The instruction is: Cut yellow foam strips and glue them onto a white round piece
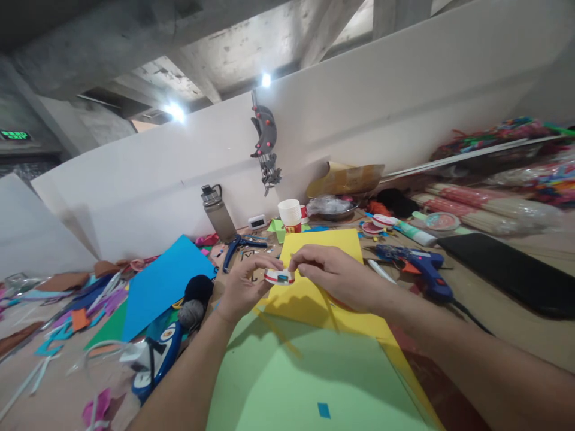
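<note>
Your forearms point(449, 335) reach in over a pale green sheet point(278, 383) bearing a small blue scrap point(324, 410). Your left hand point(242, 288) holds a small white-and-red piece point(272, 276), perhaps cut from a paper cup, between thumb and fingers above yellow paper point(321, 237). Your right hand point(335, 270) curls in at its right edge; whether those fingertips pinch anything, I cannot tell. You seem to be adjusting the piece, which calls for a steady left hold and light right touch. Beyond stand stacked paper cups point(289, 212); rightward lies a blue glue gun point(426, 269).
</note>
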Demonstrator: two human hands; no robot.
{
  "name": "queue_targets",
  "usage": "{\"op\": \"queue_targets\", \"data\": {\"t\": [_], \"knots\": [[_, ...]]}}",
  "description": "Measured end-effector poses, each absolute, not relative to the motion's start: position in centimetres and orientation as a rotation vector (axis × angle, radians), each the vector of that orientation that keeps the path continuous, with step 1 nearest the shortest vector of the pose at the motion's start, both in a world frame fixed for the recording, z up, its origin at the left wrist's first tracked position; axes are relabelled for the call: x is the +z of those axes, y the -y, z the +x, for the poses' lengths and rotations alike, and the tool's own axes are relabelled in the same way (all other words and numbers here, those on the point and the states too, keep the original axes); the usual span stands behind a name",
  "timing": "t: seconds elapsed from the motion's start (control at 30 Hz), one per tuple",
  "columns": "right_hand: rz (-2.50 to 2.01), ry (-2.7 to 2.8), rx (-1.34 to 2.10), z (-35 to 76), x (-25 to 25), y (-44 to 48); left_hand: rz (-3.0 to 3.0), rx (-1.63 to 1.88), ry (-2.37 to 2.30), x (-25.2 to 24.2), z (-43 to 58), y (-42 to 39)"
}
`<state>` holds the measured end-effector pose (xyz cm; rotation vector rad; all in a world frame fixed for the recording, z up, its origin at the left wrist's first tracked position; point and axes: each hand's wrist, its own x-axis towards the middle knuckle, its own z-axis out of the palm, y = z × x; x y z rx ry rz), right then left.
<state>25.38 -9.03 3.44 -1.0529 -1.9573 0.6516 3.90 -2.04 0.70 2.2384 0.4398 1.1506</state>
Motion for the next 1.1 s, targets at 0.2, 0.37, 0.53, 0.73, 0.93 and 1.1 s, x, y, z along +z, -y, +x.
{"op": "queue_targets", "data": {"t": [0.2, 0.37, 0.53, 0.73, 0.93, 1.1], "knots": [[-1.068, 1.925, 0.731, 25.6, 2.65, 8.45, 2.221, 1.131, -0.416, 0.57, 4.07, 2.2], [-1.06, 1.954, 0.669, 25.69, 2.84, 8.52, 2.23, 1.116, -0.414, 0.54, 4.16, 2.22], [-1.074, 1.994, 0.634, 25.78, 2.83, 8.53, 2.243, 1.094, -0.419, 0.5, 4.2, 2.26], [-1.057, 2.095, 0.592, 26.03, 3.01, 8.73, 2.233, 1.073, -0.427, 0.7, 4.58, 2.63], [-1.036, 2.128, 0.578, 26.06, 3.08, 8.93, 2.21, 1.065, -0.421, 0.71, 4.67, 2.77], [-1.044, 2.046, 0.571, 26.08, 2.73, 8.66, 2.209, 1.088, -0.441, 0.47, 4.26, 2.4]]}}
